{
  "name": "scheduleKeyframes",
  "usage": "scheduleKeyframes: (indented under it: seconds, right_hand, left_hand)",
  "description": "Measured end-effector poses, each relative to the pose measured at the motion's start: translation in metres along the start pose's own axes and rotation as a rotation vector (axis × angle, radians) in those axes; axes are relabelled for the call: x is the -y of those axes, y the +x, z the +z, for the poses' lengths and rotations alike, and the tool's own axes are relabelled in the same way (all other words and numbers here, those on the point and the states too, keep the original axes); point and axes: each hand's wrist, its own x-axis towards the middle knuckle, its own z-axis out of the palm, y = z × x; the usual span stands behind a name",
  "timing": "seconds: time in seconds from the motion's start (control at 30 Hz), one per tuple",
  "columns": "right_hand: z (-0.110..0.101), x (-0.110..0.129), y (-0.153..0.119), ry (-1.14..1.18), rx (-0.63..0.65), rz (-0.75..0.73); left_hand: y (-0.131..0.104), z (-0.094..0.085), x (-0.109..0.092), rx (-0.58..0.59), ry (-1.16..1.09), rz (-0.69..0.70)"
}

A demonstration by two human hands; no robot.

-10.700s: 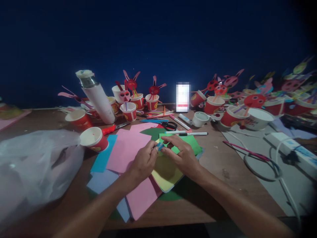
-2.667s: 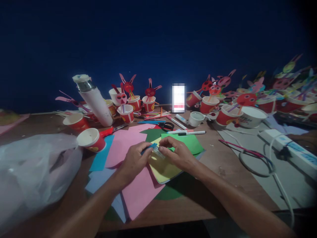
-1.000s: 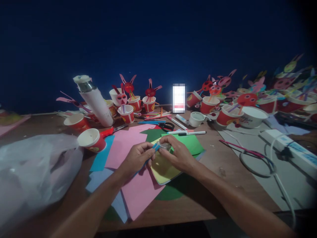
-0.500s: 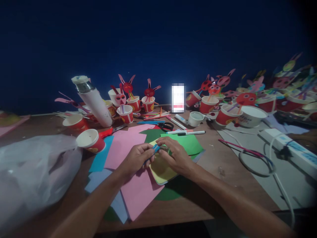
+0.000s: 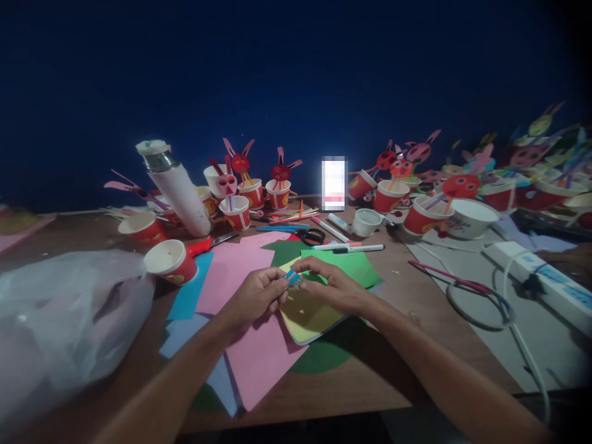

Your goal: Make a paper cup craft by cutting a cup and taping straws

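Between my hands is a small, shiny blue piece (image 5: 292, 277), too small to make out its kind. My left hand (image 5: 259, 296) is closed, pinching it between thumb and fingers. From the other side, the thumb and forefinger of my right hand (image 5: 340, 290) close on its right end. Just below lies a pad of yellow paper (image 5: 314, 324) with small pale bits on it. Pink sheets (image 5: 266, 370) extend beneath my left wrist, and a green sheet (image 5: 356, 271) lies behind my right hand.
Red paper cups (image 5: 171, 264) with paper animal figures line the back. A white flask (image 5: 180, 197) leans at left beside a plastic bag (image 5: 69, 314). Markers (image 5: 358, 248), black-handled scissors (image 5: 312, 235), a white cup (image 5: 367, 223) and a power strip (image 5: 546, 283) also lie around.
My right fingers have shifted slightly on the blue piece, which now shows a paler patch. Small pale bits now show on the yellow paper. The left hand stays nearly still.
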Motion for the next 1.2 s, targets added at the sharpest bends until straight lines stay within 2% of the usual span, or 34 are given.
scheduleKeyframes:
  seconds: [0.13,0.33,0.53,0.67,0.93,1.2]
  right_hand:
    - [0.001,-0.004,0.000,0.010,0.050,-0.020]
    - [0.003,0.000,-0.001,0.043,0.089,0.036]
    - [0.007,0.005,-0.001,-0.071,0.041,0.055]
    - [0.011,0.004,-0.001,-0.177,-0.039,-0.021]
    - [0.012,0.007,-0.003,-0.145,-0.104,-0.192]
    - [0.008,0.014,-0.003,-0.076,-0.025,-0.262]
  left_hand:
    - [-0.002,-0.002,-0.002,0.023,-0.021,-0.013]
    - [-0.001,-0.002,-0.008,0.046,-0.061,-0.023]
    - [-0.001,-0.002,-0.004,0.089,-0.039,-0.045]
    - [-0.002,-0.002,-0.006,0.137,-0.035,-0.052]
    - [-0.001,-0.003,-0.010,0.192,-0.182,-0.106]
    - [0.001,-0.003,-0.007,0.298,-0.251,-0.067]
